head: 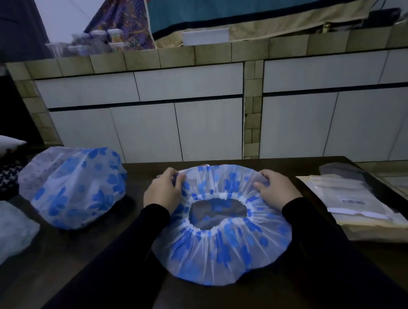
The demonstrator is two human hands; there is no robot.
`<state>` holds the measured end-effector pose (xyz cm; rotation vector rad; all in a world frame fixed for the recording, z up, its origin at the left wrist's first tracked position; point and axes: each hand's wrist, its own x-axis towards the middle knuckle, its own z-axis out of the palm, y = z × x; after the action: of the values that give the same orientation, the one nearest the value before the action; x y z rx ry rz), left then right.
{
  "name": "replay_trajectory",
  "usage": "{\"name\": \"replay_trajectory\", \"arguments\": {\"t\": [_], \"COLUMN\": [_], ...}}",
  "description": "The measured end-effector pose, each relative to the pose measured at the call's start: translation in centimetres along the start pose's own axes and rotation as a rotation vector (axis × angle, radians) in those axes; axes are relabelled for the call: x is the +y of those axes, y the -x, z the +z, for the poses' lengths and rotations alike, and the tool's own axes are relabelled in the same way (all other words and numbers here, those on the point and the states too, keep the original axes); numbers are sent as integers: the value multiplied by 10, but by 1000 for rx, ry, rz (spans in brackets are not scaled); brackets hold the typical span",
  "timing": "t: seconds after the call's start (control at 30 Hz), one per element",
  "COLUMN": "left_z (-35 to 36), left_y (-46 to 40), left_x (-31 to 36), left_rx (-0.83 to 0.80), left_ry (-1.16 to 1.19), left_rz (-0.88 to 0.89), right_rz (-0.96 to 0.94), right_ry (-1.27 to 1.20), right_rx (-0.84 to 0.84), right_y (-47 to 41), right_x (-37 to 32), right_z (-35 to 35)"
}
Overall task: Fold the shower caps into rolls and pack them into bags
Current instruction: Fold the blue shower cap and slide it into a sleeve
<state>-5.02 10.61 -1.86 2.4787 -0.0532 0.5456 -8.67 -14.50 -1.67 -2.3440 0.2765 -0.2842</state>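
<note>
Blue-flowered thin plastic, so we're dealing with a shower cap (223, 243) that's probably light, floppy and slippery, lying flat on the dark table (85, 255), opening up. Our left hand (163, 194) and right hand (277, 189) are pinching its far edge, fingers curled, likely the best spot to grab. The bags (357, 205) are sitting right; their label's unreadable.

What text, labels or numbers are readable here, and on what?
None can be read.
Packing bags, right of the shower cap: a white label with a dark printed patch, too blurred to read.
Jars on the tiled counter: no legible print.
</note>
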Motion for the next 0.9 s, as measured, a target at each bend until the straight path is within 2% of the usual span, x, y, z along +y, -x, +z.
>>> {"name": "replay_trajectory", "arguments": {"t": [0.1, 0.17, 0.2, 0.27, 0.4, 0.5, 0.73, 0.9], "left_z": [2, -4, -7, -14, 0, 10, -6, -4], "left_y": [3, 7, 12, 29, 74, 87, 74, 92], "left_x": [2, 13, 21, 37, 44, 29, 15, 38], "left_rx": [5, 80, 119, 70, -342, -512, -603, -536], "left_ry": [92, -54, -155, -247, -304, -308, -390, -370], "left_rz": [-11, 67, 106, 133, 83, 60, 118, 229], "right_rz": [-85, -214, -259, -294, -226, -164, -195, -302], "right_ry": [155, 323, 332, 330, 375, 493, 600, 599], "right_rx": [140, 260, 262, 146, -213, -383, -368, -163], "right_y": [9, 18, 25, 37, 52, 52, 49, 62], "right_x": [-8, -18, -25, -35, -30, -14, 15, 2], "right_z": [-8, -11, -11, -2, 20, 24, 11, 18]}}
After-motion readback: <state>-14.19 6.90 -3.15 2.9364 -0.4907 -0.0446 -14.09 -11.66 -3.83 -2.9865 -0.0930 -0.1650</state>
